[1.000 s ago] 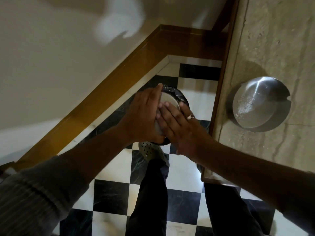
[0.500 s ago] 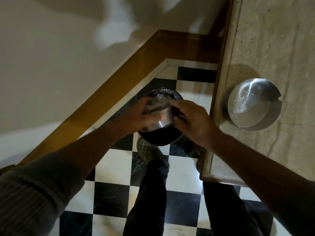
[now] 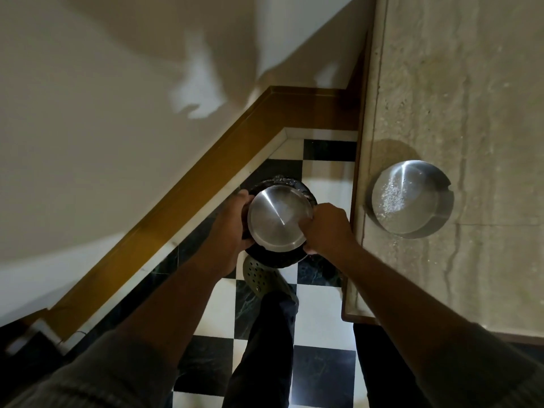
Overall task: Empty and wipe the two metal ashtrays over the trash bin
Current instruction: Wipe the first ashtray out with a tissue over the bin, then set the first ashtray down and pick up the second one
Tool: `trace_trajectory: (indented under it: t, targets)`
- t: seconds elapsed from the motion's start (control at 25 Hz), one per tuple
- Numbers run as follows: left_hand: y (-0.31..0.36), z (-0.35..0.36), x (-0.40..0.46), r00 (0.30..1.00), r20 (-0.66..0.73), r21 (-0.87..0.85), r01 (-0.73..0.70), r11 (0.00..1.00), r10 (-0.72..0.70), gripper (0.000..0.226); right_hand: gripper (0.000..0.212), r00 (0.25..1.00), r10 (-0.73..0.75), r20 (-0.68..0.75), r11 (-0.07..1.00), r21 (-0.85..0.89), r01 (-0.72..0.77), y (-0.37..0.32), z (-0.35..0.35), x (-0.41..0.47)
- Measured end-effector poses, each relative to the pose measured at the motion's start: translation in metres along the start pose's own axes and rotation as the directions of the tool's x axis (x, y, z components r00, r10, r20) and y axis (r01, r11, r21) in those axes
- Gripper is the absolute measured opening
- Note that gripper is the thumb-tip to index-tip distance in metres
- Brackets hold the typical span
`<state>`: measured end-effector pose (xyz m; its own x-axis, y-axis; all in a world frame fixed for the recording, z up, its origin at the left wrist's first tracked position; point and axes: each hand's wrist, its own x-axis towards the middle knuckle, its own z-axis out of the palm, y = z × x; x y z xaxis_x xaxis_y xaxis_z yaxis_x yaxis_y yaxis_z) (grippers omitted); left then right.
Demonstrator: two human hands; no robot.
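Both hands, left hand (image 3: 232, 222) at nine o'clock and right hand (image 3: 326, 228) at three, grip the steel ashtray (image 3: 278, 220) above the black trash bin (image 3: 276, 260); tip it fully before wiping. Second ashtray (image 3: 412, 198) waits, ash-flecked, on the stone counter (image 3: 471, 83).

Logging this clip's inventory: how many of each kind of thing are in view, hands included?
Ashtrays: 2, held one, counter one
Bin: 1
Hands: 2, left hand, right hand
Shoe: 1
Total: 6
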<state>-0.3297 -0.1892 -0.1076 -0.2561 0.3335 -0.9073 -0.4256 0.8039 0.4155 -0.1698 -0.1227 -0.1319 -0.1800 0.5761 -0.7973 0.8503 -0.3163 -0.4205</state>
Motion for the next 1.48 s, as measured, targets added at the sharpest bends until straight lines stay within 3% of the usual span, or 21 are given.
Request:
trace_trajectory:
  t: [0.2, 0.32, 0.48, 0.6, 0.84, 0.92, 1.12, 1.48]
  targets:
    - [0.017, 0.007, -0.015, 0.998, -0.058, 0.133, 0.009, 0.991, -0.002, 0.046, 0.026, 0.999, -0.03, -0.026, 0.993, -0.113, 0.027, -0.004, -0.009, -0.02]
    - [0.038, 0.022, -0.037, 0.991, -0.093, 0.184, -0.078, 0.98, 0.096, 0.042, 0.031, 0.998, -0.057, -0.033, 0.998, -0.024, 0.057, -0.013, -0.033, -0.036]
    - [0.065, 0.069, -0.084, 0.985, -0.026, 0.181, -0.162, 0.97, 0.169, 0.022, 0.014, 0.991, -0.033, -0.131, 0.995, 0.092, 0.045, -0.011, -0.095, -0.062]
    - [0.075, 0.117, -0.114, 0.975, 0.054, 0.18, -0.22, 0.959, 0.214, 0.015, 0.009, 0.987, 0.01, -0.158, 0.979, 0.203, 0.023, 0.016, -0.148, -0.082]
    - [0.053, 0.244, -0.143, 0.963, 0.143, 0.19, -0.255, 0.948, 0.23, 0.031, 0.013, 0.961, 0.16, -0.225, 0.956, 0.276, -0.095, 0.119, -0.245, -0.103]
    - [0.037, 0.272, -0.137, 0.96, 0.125, 0.206, -0.274, 0.94, 0.252, 0.04, 0.012, 0.954, 0.182, -0.238, 0.959, 0.257, -0.119, 0.147, -0.253, -0.094]
    - [0.01, 0.323, -0.125, 0.971, 0.138, 0.261, -0.228, 0.938, 0.197, 0.029, 0.014, 0.948, 0.219, -0.231, 0.955, 0.252, -0.159, 0.203, -0.265, -0.068]
    - [0.007, 0.335, -0.112, 0.977, 0.109, 0.362, -0.213, 0.908, 0.186, 0.035, 0.01, 0.945, 0.242, -0.219, 0.941, 0.292, -0.173, 0.208, -0.258, -0.05]
